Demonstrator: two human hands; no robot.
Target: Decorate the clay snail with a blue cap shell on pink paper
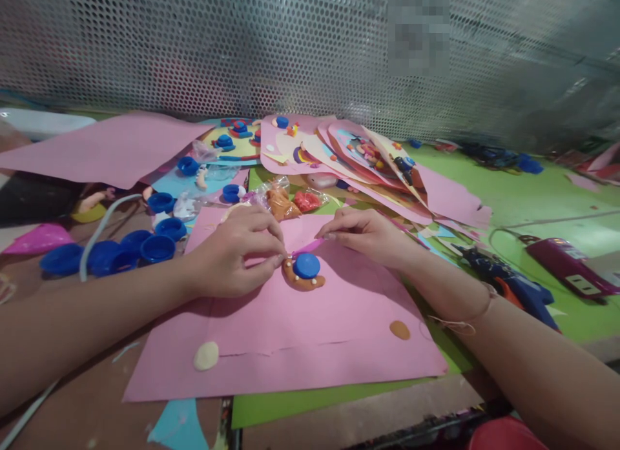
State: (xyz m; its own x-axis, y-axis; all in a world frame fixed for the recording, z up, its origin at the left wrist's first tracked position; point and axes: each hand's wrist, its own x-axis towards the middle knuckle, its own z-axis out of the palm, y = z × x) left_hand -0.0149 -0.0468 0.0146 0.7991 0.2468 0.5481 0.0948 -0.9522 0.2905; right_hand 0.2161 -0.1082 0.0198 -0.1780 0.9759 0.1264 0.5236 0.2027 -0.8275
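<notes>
A blue bottle cap [307, 265] lies on a pink sheet [290, 327], with a curved roll of brown clay [304, 285] dotted with white around its lower left side. Just above the cap runs a thin pink strip [310, 246]. My left hand [245, 253] is closed at the left end of the brown clay, thumb and forefinger pinched near the strip; what they hold is too small to make out. My right hand [361, 234] pinches the strip's right end. A cream clay disc [206, 356] and a brown clay disc [400, 330] lie lower on the sheet.
Blue caps [158, 248] cluster at the left beside a white cable [97, 234]. Bagged orange clay [281, 201] and red clay [307, 200] lie behind the sheet. Decorated papers are piled farther back. A blue glue gun [523, 292] and a purple power strip [571, 266] are at the right.
</notes>
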